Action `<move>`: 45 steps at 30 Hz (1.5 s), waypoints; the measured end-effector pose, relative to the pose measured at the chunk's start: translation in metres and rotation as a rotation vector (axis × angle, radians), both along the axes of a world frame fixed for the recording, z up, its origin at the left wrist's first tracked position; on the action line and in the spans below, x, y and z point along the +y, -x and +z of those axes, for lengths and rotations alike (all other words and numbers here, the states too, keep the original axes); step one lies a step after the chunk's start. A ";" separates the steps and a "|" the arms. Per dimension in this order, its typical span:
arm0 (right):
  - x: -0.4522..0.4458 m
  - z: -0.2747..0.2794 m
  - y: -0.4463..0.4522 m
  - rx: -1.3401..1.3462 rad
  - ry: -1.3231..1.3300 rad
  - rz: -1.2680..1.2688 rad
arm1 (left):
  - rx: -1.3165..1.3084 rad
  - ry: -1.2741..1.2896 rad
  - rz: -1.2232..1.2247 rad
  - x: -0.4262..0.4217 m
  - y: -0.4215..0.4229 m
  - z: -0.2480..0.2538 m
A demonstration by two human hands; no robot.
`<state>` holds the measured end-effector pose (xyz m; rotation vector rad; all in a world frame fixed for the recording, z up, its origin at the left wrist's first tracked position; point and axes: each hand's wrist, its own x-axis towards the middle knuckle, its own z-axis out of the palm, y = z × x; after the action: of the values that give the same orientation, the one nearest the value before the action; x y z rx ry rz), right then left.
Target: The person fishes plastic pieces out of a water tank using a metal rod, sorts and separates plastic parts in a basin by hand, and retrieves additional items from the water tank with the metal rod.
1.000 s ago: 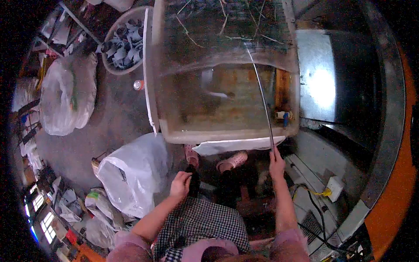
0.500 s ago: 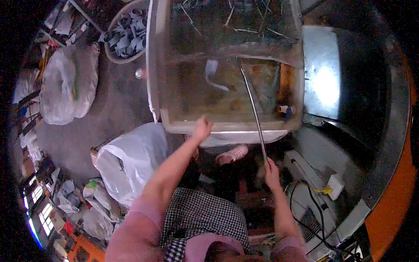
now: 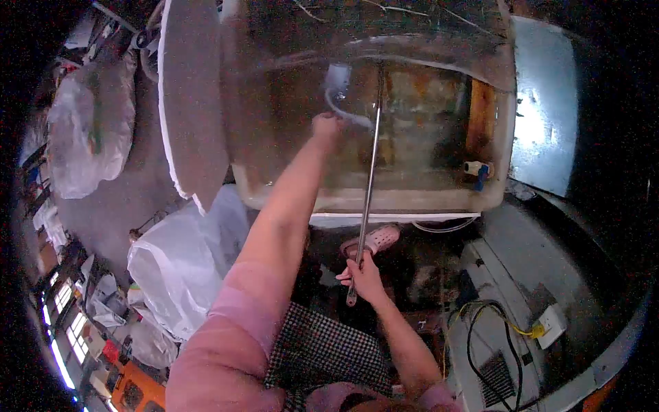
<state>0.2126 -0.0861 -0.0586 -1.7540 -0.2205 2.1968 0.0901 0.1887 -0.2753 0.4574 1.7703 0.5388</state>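
A long, thin metal rod (image 3: 371, 165) runs from the far part of the tank (image 3: 412, 200) down to its near side. My right hand (image 3: 365, 276) is closed around the rod near its lower end, just outside the tank's near rim. Over the tank, my left hand (image 3: 327, 125) reaches forward with its fingers curled together; what they hold, if anything, is hidden. Close by that hand, a pale curved strip (image 3: 350, 118) trails from a small whitish block (image 3: 338, 74) inside the tank. The block's kind is unclear.
A white valve with a blue handle (image 3: 478, 169) sits inside the tank at right. White plastic bags (image 3: 182, 264) stand at the left. Black and yellow cables (image 3: 473, 329) lie on a grey machine (image 3: 508, 275) at right. A pink clog (image 3: 382, 238) shows below the rim.
My left hand has moved forward over the tank, close to the pale strip. My right hand has moved left with the rod, which now stands more upright in view. The camera view has shifted.
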 end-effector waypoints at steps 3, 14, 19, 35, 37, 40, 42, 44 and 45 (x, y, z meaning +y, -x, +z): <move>0.007 -0.008 0.003 -0.142 -0.123 0.228 | -0.124 0.002 -0.046 0.003 0.021 0.015; 0.070 0.019 -0.011 -0.787 -0.421 0.829 | 0.073 0.017 -0.001 0.039 -0.020 0.003; 0.122 -0.012 0.000 -0.845 -0.655 0.477 | 0.296 -0.245 -0.403 0.005 0.012 0.043; 0.237 -0.075 0.052 -0.556 -0.677 0.242 | 0.804 -0.890 -1.019 -0.056 0.054 0.190; 0.232 -0.085 0.045 -0.490 -0.623 0.199 | 0.805 -0.862 -1.242 -0.055 0.055 0.186; 0.228 -0.093 0.040 -0.402 -0.523 0.170 | 0.861 -0.822 -1.228 -0.053 0.051 0.192; 0.229 -0.092 0.038 -0.398 -0.628 0.155 | 0.916 -0.867 -1.214 -0.053 0.049 0.190; 0.225 -0.090 0.042 -0.422 -0.619 0.183 | 0.973 -0.910 -1.199 -0.051 0.046 0.186; 0.225 -0.087 0.044 -0.446 -0.611 0.213 | 0.933 -0.836 -1.218 -0.047 0.044 0.185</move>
<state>0.1682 0.1390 -0.1454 -1.8633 -1.0949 1.5659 0.0462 0.1417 -0.0902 2.4552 1.5670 0.1058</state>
